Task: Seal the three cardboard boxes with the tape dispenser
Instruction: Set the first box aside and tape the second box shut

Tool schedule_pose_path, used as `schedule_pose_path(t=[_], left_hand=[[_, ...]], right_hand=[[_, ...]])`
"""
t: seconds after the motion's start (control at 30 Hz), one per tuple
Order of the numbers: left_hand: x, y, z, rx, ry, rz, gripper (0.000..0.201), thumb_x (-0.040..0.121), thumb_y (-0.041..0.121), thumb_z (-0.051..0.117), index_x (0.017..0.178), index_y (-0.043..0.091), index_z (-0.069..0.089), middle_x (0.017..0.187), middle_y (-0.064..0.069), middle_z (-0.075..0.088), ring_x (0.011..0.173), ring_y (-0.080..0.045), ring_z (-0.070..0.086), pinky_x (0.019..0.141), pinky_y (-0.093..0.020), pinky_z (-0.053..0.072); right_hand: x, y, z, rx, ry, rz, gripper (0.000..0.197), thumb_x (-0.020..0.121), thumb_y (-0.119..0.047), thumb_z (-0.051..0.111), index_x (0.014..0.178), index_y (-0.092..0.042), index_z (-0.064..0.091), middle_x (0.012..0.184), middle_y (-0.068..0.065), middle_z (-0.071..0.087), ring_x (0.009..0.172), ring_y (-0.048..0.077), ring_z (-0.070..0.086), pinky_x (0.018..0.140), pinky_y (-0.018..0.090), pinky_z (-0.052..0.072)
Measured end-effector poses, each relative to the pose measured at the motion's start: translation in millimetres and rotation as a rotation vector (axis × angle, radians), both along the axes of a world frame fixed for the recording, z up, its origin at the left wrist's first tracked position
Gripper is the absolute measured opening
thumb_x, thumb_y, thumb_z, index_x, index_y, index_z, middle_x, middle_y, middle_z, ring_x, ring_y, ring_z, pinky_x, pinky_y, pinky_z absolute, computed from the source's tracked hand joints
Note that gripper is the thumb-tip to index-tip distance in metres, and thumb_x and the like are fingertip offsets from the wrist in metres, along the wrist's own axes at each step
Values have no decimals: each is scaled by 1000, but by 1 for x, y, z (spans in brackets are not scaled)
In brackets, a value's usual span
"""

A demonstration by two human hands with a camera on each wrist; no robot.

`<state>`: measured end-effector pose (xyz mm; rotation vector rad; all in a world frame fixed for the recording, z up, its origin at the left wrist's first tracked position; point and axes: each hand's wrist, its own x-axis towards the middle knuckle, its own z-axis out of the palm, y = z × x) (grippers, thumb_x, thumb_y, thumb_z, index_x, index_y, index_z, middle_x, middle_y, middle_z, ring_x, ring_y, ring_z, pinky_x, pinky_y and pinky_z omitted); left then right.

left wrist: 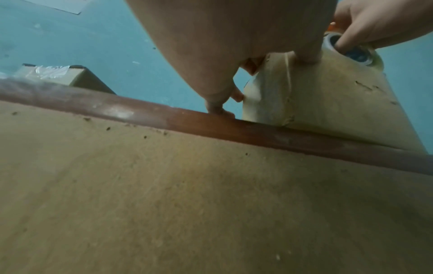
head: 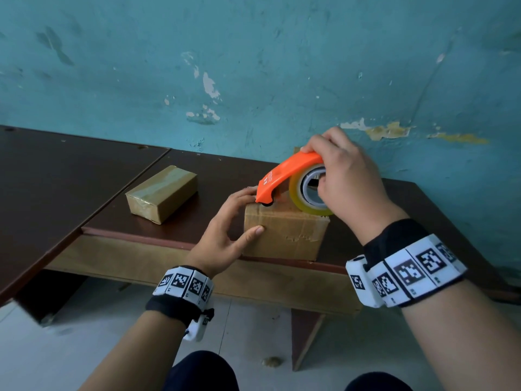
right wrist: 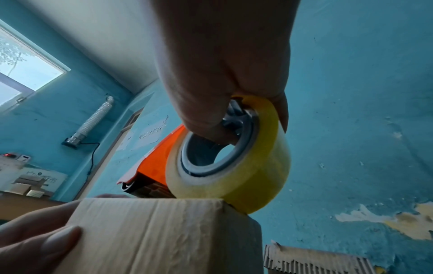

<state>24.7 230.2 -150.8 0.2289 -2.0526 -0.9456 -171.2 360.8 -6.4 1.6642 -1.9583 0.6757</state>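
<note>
A cardboard box stands at the dark table's front edge. On its top rests an orange tape dispenser with a yellowish tape roll. My right hand grips the dispenser from above, with fingers inside the roll's core. My left hand holds the box's left end, thumb on the front face and fingers at the top corner by the dispenser's nose. In the right wrist view the roll touches the box at its near top edge. A taped box lies to the left.
The brown table runs along a teal wall close behind the boxes. A bit of another cardboard box shows behind my right hand, and its corrugated edge appears in the right wrist view. Tiled floor lies below.
</note>
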Motion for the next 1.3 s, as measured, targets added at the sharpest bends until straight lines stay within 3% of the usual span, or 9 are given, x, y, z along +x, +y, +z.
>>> schedule_pose_path(t=[0.1, 0.17, 0.3, 0.43, 0.67, 0.87, 1.0, 1.13, 1.3], left_hand=[[0, 2, -1, -58, -6, 60, 52, 98, 27, 69, 145, 14, 51, 155, 4, 47, 150, -17, 38, 121, -52, 35], [2, 0, -1, -75, -34, 92, 51, 98, 38, 66, 144, 24, 51, 152, 12, 47, 148, -14, 39, 120, -51, 35], [6, -5, 3, -141, -160, 201, 47, 95, 57, 59, 139, 46, 48, 147, 33, 42, 138, -3, 32, 114, -52, 32], [6, -3, 2, -195, -198, 251, 45, 95, 63, 52, 138, 51, 45, 146, 36, 40, 123, 2, 36, 101, -41, 29], [8, -4, 2, -189, -214, 246, 49, 96, 64, 49, 140, 43, 49, 148, 34, 40, 118, 2, 41, 99, -39, 30], [6, -2, -3, -129, -221, 204, 50, 99, 59, 46, 145, 40, 43, 153, 30, 37, 112, -6, 46, 100, -47, 36], [3, 3, -3, -103, -181, 193, 49, 99, 55, 48, 145, 38, 43, 153, 25, 40, 111, -12, 50, 100, -52, 39], [9, 5, 9, -149, -209, 214, 46, 98, 51, 53, 142, 37, 48, 152, 25, 44, 115, -10, 49, 100, -46, 38], [19, 10, 30, -381, -352, 367, 53, 93, 64, 48, 137, 35, 53, 140, 25, 49, 115, -10, 42, 93, -43, 38]], right_hand=[[-4, 1, -1, -3, -4, 2, 53, 79, 16, 56, 116, -23, 60, 114, 1, 51, 91, 29, 55, 74, 49, 54], [-10, 5, -1, 5, -5, 22, 56, 80, 18, 55, 119, -23, 60, 116, 1, 51, 92, 28, 56, 74, 49, 55], [-15, 15, -2, 7, 45, 15, 58, 82, 14, 56, 126, -23, 58, 123, 1, 52, 95, 29, 58, 71, 47, 57], [-17, 22, -6, -11, 92, -19, 59, 84, 11, 56, 131, -24, 58, 128, 1, 53, 99, 31, 59, 72, 49, 57], [-27, 26, -7, -38, 129, -44, 57, 88, 12, 51, 132, -24, 61, 128, 1, 57, 100, 33, 58, 75, 50, 55], [-75, 52, -24, -50, 1, -38, 65, 83, 22, 50, 133, -17, 62, 130, 0, 55, 112, 30, 56, 93, 52, 53], [-75, 62, -51, -141, -68, -41, 71, 80, 22, 54, 139, -18, 61, 138, 3, 53, 119, 28, 58, 101, 46, 53], [-72, 69, -75, -199, -161, -22, 79, 79, 21, 55, 145, -21, 58, 143, 4, 51, 127, 25, 54, 111, 34, 45], [-60, 67, -96, -267, -323, 37, 76, 78, 23, 54, 143, -16, 59, 133, 3, 52, 116, 12, 53, 104, 30, 50]])
